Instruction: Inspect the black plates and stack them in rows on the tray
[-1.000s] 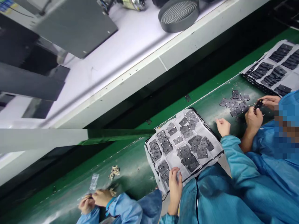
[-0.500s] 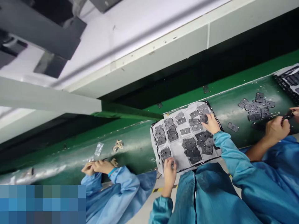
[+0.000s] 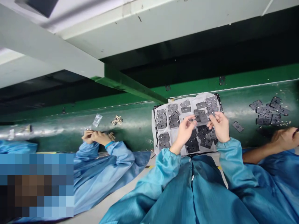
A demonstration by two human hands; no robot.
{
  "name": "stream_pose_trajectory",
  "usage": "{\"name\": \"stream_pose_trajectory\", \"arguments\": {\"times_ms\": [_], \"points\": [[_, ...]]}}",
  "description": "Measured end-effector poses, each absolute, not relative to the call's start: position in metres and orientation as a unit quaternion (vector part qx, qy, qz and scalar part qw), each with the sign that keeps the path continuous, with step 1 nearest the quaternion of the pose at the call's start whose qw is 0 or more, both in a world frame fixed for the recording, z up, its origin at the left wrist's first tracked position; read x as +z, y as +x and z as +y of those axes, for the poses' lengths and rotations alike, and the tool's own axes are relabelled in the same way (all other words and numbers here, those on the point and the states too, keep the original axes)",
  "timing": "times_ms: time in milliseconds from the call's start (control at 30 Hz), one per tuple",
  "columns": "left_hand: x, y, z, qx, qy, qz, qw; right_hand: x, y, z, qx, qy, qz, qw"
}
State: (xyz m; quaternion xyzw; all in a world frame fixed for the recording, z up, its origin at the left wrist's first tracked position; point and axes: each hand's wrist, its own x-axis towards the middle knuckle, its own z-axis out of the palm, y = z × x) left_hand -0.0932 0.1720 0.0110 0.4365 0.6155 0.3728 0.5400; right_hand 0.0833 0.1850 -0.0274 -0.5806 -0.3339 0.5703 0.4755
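Note:
My right hand (image 3: 220, 127) pinches one end of a thin dark rectangular plate (image 3: 201, 118) with small holes. At its other end are the thumb and fingers of my left hand (image 3: 186, 130), closed on the edge. The plate is a little blurred, held over a tray (image 3: 154, 137) with a pale divided liner. Similar dark plates lie in the tray's compartments, such as a stack (image 3: 161, 119) at the left and a loose pile (image 3: 206, 137) under my right hand. Part of the front compartments is hidden by my left hand.
The tray rests on a green work surface (image 3: 135, 133). To the right lie a single plate (image 3: 237, 126) and a heap of plates (image 3: 268, 110). Co-workers' hands (image 3: 97, 137) (image 3: 286, 138) are on both sides. Small beige parts (image 3: 116, 120) lie left, and a pale beam (image 3: 77, 59) crosses above.
My left hand has moved up and right from the tray's front left corner to meet my right hand. My right hand has come nearer with a plate. The view has shifted.

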Motion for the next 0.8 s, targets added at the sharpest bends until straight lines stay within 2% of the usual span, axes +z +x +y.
{"name": "stream_pose_trajectory", "arguments": {"times_ms": [100, 367, 567, 800], "points": [[0.037, -0.069, 0.168, 0.416, 0.334, 0.587, 0.609, 0.011, 0.062, 0.167, 0.58, -0.56, -0.291, 0.515], [0.069, -0.061, 0.164, 0.467, 0.272, 0.619, 0.57, 0.048, 0.043, 0.156, 0.552, -0.572, -0.284, 0.536], [0.068, -0.066, 0.16, 0.466, 0.28, 0.658, 0.52, 0.044, 0.038, 0.159, 0.507, -0.613, -0.277, 0.539], [0.028, -0.087, 0.126, 0.467, 0.215, 0.668, 0.537, 0.009, 0.029, 0.122, 0.589, -0.598, -0.278, 0.468]]}}
